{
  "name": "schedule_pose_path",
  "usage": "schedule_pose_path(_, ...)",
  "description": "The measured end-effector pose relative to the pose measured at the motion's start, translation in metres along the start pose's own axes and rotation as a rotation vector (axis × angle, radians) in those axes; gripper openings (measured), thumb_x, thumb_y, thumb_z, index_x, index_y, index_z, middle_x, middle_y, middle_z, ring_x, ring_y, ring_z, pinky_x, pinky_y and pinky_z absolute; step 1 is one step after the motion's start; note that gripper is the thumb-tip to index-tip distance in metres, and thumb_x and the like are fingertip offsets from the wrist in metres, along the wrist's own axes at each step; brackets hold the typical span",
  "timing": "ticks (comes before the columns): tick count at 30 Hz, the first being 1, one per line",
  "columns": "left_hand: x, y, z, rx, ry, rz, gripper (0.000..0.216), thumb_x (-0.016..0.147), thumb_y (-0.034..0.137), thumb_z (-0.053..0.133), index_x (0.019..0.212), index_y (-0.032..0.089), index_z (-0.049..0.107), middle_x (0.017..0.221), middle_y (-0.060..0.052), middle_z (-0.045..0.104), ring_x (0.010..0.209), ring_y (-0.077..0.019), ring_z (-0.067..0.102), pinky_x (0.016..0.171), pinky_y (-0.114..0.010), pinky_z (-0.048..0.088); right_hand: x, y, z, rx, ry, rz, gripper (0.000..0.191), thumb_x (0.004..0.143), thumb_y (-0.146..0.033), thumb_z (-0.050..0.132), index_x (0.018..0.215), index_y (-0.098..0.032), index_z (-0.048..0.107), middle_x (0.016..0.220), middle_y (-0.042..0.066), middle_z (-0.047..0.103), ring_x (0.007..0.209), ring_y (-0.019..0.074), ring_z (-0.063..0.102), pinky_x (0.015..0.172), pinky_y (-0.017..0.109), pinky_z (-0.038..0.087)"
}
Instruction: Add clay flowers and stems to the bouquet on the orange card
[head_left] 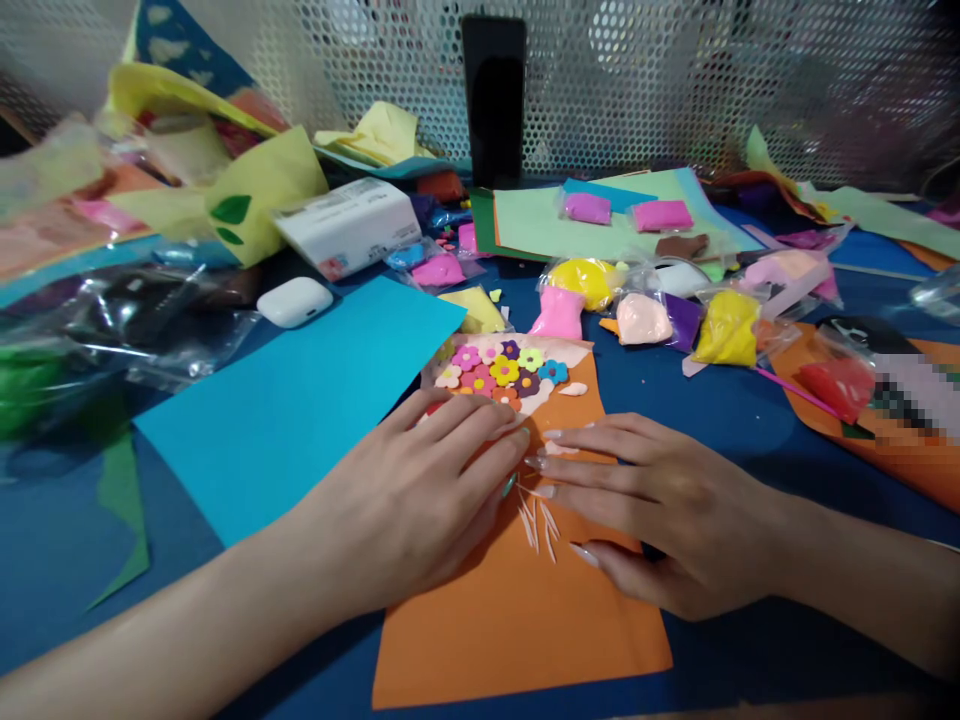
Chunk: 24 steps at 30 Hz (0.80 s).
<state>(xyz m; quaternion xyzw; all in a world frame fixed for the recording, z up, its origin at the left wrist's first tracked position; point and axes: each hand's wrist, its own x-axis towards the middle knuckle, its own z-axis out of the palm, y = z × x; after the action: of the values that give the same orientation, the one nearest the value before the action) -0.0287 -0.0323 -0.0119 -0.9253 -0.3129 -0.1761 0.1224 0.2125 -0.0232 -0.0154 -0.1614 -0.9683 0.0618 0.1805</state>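
Observation:
An orange sheet of paper lies before me. Near its top sits a cluster of small multicoloured clay flowers on a pale pink backing. Thin pale pink strips fan downward below the cluster. My left hand rests palm down across the paper's left side, fingers reaching over the lower flowers, some fingertips hidden. From the right, my right hand lies with fingers spread, its tips touching the paper beside a small pale pink piece and the strips. Neither hand visibly holds anything.
A bright blue sheet lies left, with a white earbud case at its upper edge. Bagged clay, including a yellow packet, is scattered behind and right. A black phone leans against perforated metal. Paper scraps crowd the left.

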Motion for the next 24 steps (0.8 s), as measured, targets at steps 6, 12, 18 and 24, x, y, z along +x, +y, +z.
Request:
schedule_pose_path(6, 0.0, -0.0004, -0.0001, 0.007, -0.004, 0.004, 0.023, 0.095, 0.022, 0.045, 0.108, 0.015, 0.063, 0.102, -0.009, 0.072, 0.092, -0.023, 0.066, 0.078, -0.037, 0.052, 0.0007, -0.0008, -0.0017, 0.013, 0.032, 0.001, 0.029, 0.087, -0.016, 0.051, 0.111, -0.015, 0.067, 0.112, 0.011, 0.071, 0.115, 0.0242, 0.059, 0.095, 0.042, 0.048)
schedule_pose_path(12, 0.0006, -0.0008, -0.001, -0.008, -0.007, 0.004, 0.023, 0.094, 0.021, 0.046, 0.108, 0.014, 0.064, 0.101, -0.01, 0.071, 0.093, -0.0234, 0.066, 0.079, -0.037, 0.052, 0.0007, -0.0011, -0.0022, 0.022, 0.013, 0.027, 0.034, 0.084, -0.016, 0.051, 0.115, -0.016, 0.065, 0.109, 0.012, 0.071, 0.117, 0.0256, 0.058, 0.096, 0.045, 0.047)
schedule_pose_path(18, -0.0013, -0.0007, 0.0006, -0.005, -0.002, 0.006, 0.023, 0.094, 0.021, 0.046, 0.108, 0.014, 0.063, 0.102, -0.01, 0.071, 0.093, -0.0246, 0.066, 0.079, -0.038, 0.051, 0.0022, -0.0016, -0.0037, 0.051, 0.067, -0.023, 0.027, 0.082, -0.014, 0.051, 0.103, -0.016, 0.066, 0.1, 0.01, 0.072, 0.115, 0.0247, 0.059, 0.096, 0.043, 0.047)
schedule_pose_path(24, -0.0016, -0.0002, 0.0007, -0.003, -0.007, -0.011, 0.023, 0.093, 0.021, 0.049, 0.11, 0.014, 0.063, 0.098, -0.009, 0.07, 0.091, -0.0232, 0.065, 0.08, -0.037, 0.051, 0.0005, -0.0047, -0.0036, 0.058, 0.101, -0.073, 0.027, 0.078, -0.012, 0.05, 0.099, -0.018, 0.067, 0.098, 0.008, 0.072, 0.117, 0.0238, 0.058, 0.097, 0.043, 0.047)
